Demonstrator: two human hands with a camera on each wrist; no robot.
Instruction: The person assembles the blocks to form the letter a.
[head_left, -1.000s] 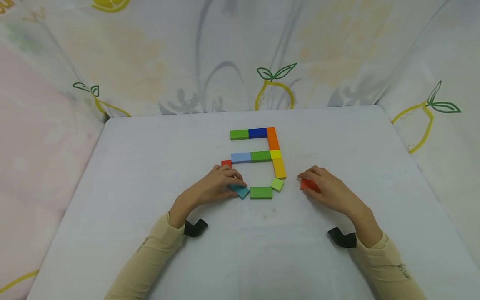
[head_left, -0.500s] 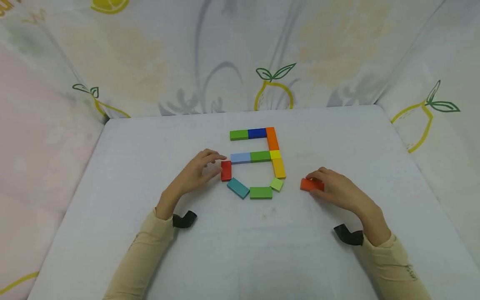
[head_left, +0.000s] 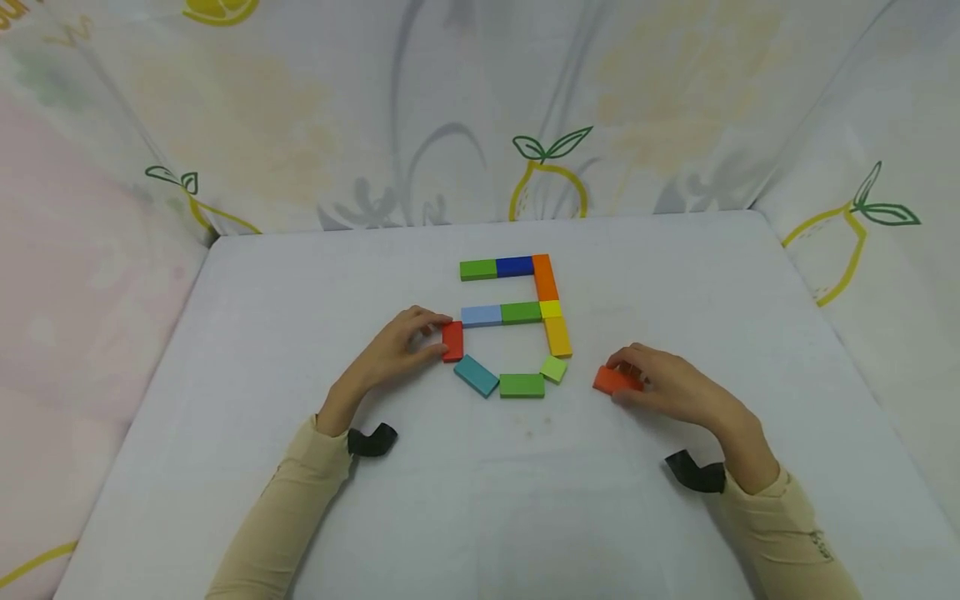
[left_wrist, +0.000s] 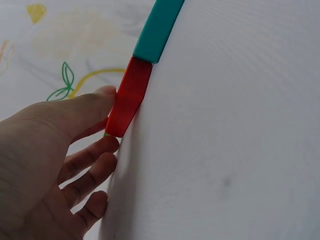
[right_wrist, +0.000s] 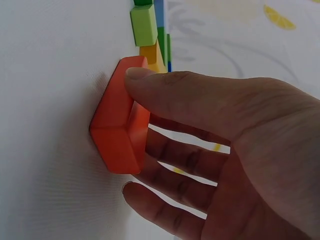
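My left hand (head_left: 397,343) is at the left side of the layout and pinches a red block (head_left: 452,342) by its two ends, thumb low and forefinger high. One end of that block meets a teal block (left_wrist: 159,30) in the left wrist view. Off to the right, my right hand (head_left: 671,379) holds an orange-red block (right_wrist: 116,107) between thumb and fingers, close over the table. The nearest piece to it in the layout is a small lime block (head_left: 553,369), beside a green block (head_left: 522,386).
Farther back, a light blue block (head_left: 481,316), a yellow-orange block (head_left: 558,336), an orange block (head_left: 545,277) and a dark blue block (head_left: 514,267) belong to the same outline. All lie on a white-covered table (head_left: 517,517), with lemon-print cloth (head_left: 300,100) hanging behind.
My left hand has left the teal block and moved up and left to the red block, now gripping it. My right hand still holds the orange-red block, which has turned and shifted slightly.
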